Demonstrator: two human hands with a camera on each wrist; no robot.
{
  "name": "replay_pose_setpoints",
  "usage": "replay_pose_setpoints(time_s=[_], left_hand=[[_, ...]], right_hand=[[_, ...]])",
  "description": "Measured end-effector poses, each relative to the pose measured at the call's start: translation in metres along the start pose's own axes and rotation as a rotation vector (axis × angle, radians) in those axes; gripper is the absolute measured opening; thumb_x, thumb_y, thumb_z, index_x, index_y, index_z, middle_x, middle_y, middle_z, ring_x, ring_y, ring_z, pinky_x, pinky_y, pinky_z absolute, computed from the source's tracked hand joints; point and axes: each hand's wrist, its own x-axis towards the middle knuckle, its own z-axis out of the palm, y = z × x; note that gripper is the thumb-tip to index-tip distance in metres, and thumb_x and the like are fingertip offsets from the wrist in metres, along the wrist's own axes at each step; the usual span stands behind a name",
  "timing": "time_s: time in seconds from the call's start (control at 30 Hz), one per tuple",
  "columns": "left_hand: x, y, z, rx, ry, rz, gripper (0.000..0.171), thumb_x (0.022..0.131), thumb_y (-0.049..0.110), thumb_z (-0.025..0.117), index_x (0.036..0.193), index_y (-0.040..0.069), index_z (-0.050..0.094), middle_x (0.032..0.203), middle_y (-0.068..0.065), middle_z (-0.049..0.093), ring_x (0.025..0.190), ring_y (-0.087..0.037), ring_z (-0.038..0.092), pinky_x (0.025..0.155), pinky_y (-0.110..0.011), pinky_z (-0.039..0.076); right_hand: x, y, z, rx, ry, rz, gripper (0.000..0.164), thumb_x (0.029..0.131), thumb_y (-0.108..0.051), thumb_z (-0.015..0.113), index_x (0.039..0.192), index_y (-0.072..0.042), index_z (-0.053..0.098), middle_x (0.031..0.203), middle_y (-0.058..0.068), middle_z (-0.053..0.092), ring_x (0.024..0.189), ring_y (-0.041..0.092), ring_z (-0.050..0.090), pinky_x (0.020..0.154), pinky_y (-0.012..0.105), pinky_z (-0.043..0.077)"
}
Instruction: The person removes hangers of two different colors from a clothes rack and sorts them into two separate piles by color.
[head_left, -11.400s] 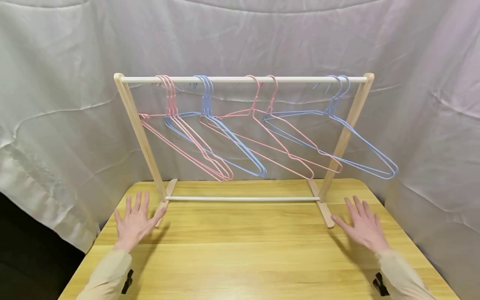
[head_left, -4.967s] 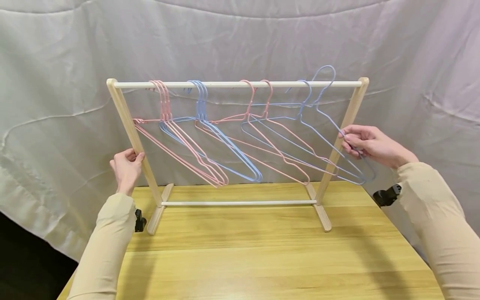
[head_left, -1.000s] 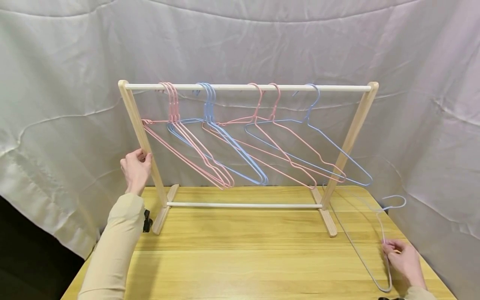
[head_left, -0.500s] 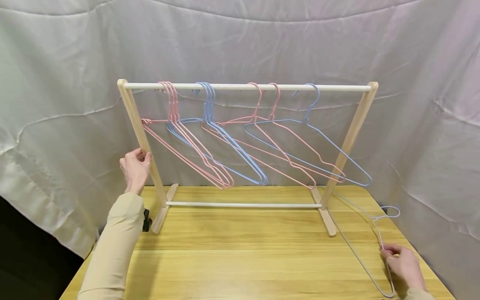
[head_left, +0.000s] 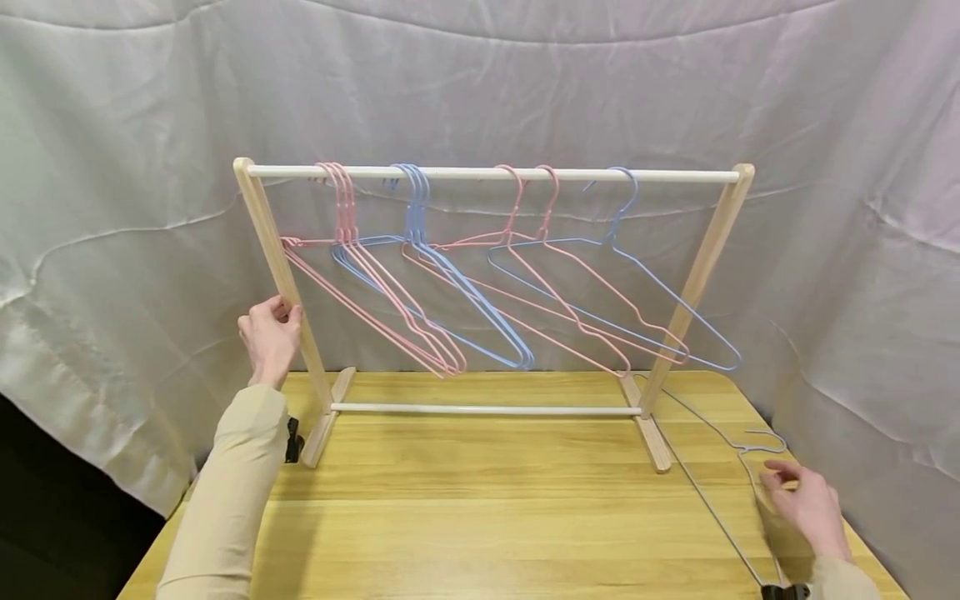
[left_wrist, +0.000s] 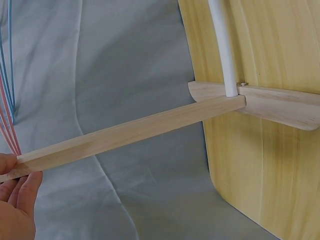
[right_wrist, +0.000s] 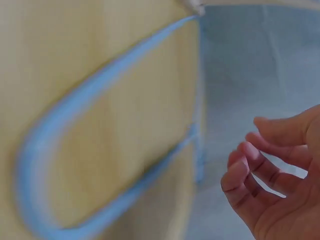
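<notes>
My left hand (head_left: 270,340) grips the left wooden upright (head_left: 267,233) of a garment rack, thumb and fingers on either side of it, as the left wrist view also shows. A blue wire hanger (right_wrist: 36,160) lies flat at the table's right side, one end reaching behind the rack's right foot. Just above its near arm hovers my right hand (head_left: 810,508), fingers loosely bent with nothing between them. From the white top rail (head_left: 465,173) hang several pink hangers (head_left: 347,212), several blue hangers (head_left: 417,217), two pink hangers spaced apart (head_left: 513,208) and a single blue hanger (head_left: 622,217).
The rack's right foot (head_left: 654,446) and lower white bar (head_left: 487,409) stand on the wooden table (head_left: 480,517). Grey curtain cloth (head_left: 480,75) closes in behind and at both sides. A dark area (head_left: 60,517) lies beyond the table at left.
Over the last second the right hand lowered the blue hanger onto the table and let it go. Earlier, it was lifted off the rail's right end. The left hand keeps its grip on the upright.
</notes>
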Motion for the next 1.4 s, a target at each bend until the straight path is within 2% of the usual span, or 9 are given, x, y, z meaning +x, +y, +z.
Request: replay_pose_setpoints(time_s=[0.17,0.3,0.4,0.53,0.67,0.73,0.97,1.2,1.4], left_hand=[[0.0,0.002,0.001,-0.006,-0.003,-0.032,0.025,0.098,0.014,0.06,0.109,-0.004,0.073,0.115,-0.025,0.073,0.112,-0.041,0.062,0.104,-0.048,0.042],[0.001,0.002,0.002,-0.022,-0.016,-0.071,0.027,0.098,0.015,0.061,0.115,-0.004,0.072,0.118,-0.026,0.071,0.122,-0.041,0.052,0.108,-0.05,0.033],[0.002,0.003,0.002,-0.03,-0.024,-0.093,0.031,0.098,0.015,0.062,0.12,-0.004,0.07,0.121,-0.026,0.07,0.127,-0.04,0.047,0.109,-0.052,0.028],[0.003,0.001,-0.001,-0.014,-0.026,-0.097,0.031,0.098,0.016,0.062,0.121,-0.004,0.069,0.121,-0.026,0.07,0.125,-0.04,0.046,0.108,-0.052,0.028],[0.002,0.0,-0.001,0.001,-0.048,-0.102,0.031,0.099,0.017,0.061,0.121,-0.002,0.07,0.121,-0.025,0.07,0.122,-0.04,0.044,0.105,-0.052,0.028],[0.001,-0.001,-0.001,0.005,-0.05,-0.102,0.03,0.099,0.016,0.061,0.12,-0.002,0.07,0.121,-0.025,0.07,0.121,-0.039,0.045,0.105,-0.052,0.03],[0.003,-0.001,0.0,0.015,-0.014,-0.041,0.026,0.098,0.015,0.062,0.113,-0.004,0.072,0.115,-0.026,0.072,0.112,-0.042,0.061,0.104,-0.049,0.043],[0.002,0.001,-0.001,0.001,-0.055,-0.083,0.028,0.099,0.017,0.06,0.116,-0.003,0.071,0.121,-0.026,0.07,0.124,-0.041,0.043,0.107,-0.053,0.029],[0.001,0.0,0.0,0.01,-0.034,-0.056,0.027,0.099,0.017,0.061,0.113,-0.004,0.072,0.117,-0.026,0.071,0.12,-0.042,0.049,0.105,-0.052,0.033]], right_hand=[[0.019,-0.041,-0.035,0.099,0.025,-0.108,0.04,0.103,-0.022,0.053,0.128,0.01,0.059,0.112,0.037,0.065,0.072,-0.018,0.047,0.06,0.022,0.049],[0.042,-0.086,-0.067,0.245,0.123,-0.226,0.041,0.106,-0.021,0.049,0.13,0.011,0.056,0.094,-0.012,0.073,0.073,-0.022,0.049,0.062,0.011,0.048],[0.059,-0.122,-0.087,0.393,0.169,-0.314,0.028,0.106,-0.02,0.048,0.123,-0.009,0.068,0.091,-0.042,0.057,0.077,-0.019,0.056,0.069,0.004,0.047],[0.079,-0.167,-0.101,0.472,0.117,-0.367,0.023,0.106,-0.024,0.049,0.122,-0.02,0.066,0.094,-0.037,0.062,0.082,-0.017,0.06,0.075,0.002,0.047],[0.092,-0.195,-0.105,0.371,0.062,-0.375,0.044,0.104,-0.027,0.053,0.133,0.006,0.059,0.086,-0.041,0.057,0.077,-0.017,0.058,0.068,0.005,0.048],[0.097,-0.204,-0.105,0.323,0.045,-0.376,0.046,0.103,-0.029,0.055,0.132,0.007,0.059,0.083,-0.04,0.056,0.075,-0.017,0.057,0.065,0.007,0.047],[0.102,-0.223,-0.102,0.307,-0.005,-0.386,0.04,0.101,-0.027,0.059,0.125,0.005,0.064,0.079,-0.031,0.061,0.073,-0.011,0.059,0.063,0.011,0.048],[0.105,-0.236,-0.1,0.325,-0.049,-0.406,0.038,0.102,-0.024,0.058,0.122,0.008,0.066,0.073,-0.027,0.061,0.069,-0.002,0.062,0.064,0.013,0.05],[0.107,-0.241,-0.097,0.298,-0.073,-0.406,0.032,0.101,-0.016,0.061,0.118,0.01,0.067,0.07,-0.027,0.058,0.063,0.0,0.06,0.061,0.015,0.05]])
